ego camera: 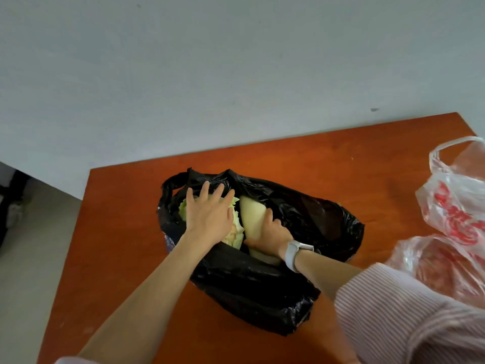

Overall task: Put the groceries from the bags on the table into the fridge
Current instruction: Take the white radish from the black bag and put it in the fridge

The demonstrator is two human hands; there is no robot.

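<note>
Black bag [262,279], counter [126,232] centre: left hand [210,216] flat on soft cabbage [235,232]; right hand [273,232], 3 o'clock, grasping firm, probably heavy pale gourd [252,211].

Bare orange wooden tabletop [126,206] lies open left of the crumpled black plastic bag [262,285]; 2 clear red-printed plastic bags [456,214] crowd the right edge.

Light: soft, even daylight — no hard shadows on the table [301,158].
Glare: faint sheen on the black bag [301,214].
Sharpness: slightly soft throughout.
Edges: wide-angle bending — table's edges skew outward.
</note>
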